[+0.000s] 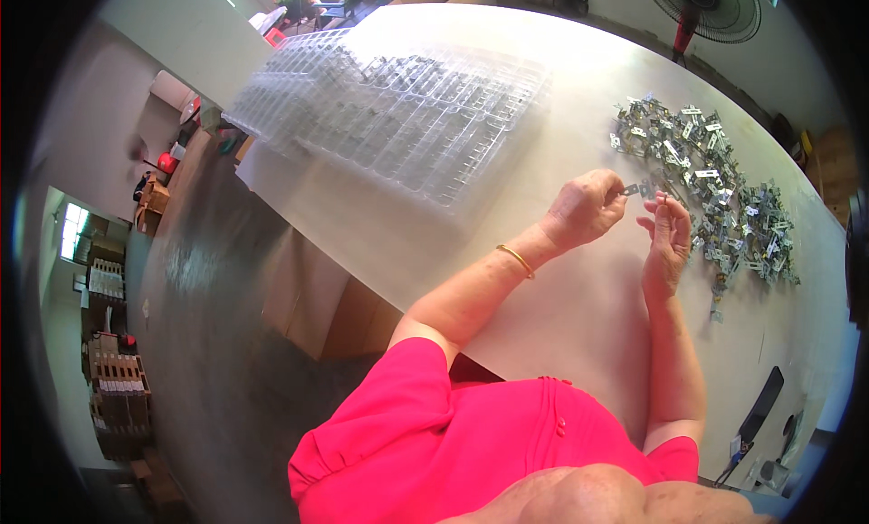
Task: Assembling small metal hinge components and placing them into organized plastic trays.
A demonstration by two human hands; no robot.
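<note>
"Grey metal, one small flat piece (631,190): location and hold?"

"Between the hands, above the counter (561,316). Left hand (587,207): fingers bunched, pinching the near end. Right hand (668,248): thumb and fingertips drawn close at the far end; whether it grips or only touches, cannot tell."

"Handling?"

"Probably light and stiff, perhaps slippery in bare fingertips; thin parts might bend if forced. Best hold, by judgement: the flat faces near one end, off the edges, which may be sharp."

"Next outward?"

"One bangle (517,261), gold-coloured, smooth, round, at the left wrist. One heap of metal pieces (724,194), just beyond the right hand: angular, plate-like, tangled, some faces bright, others dull."

"Elsewhere on the counter?"

"Clear plastic trays (407,166), to the left: glossy, thin-walled, moulded in rows of ribbed compartments; grey contents toward the far side, too hazy to identify. One long black item (760,404), near the right edge, kind uncertain. The counter itself: pale and smooth."

"Off the counter?"

"One cardboard box (312,293), brown, straight-sided, below the left edge. One fan (701,8), round wire guard, top right."
</note>
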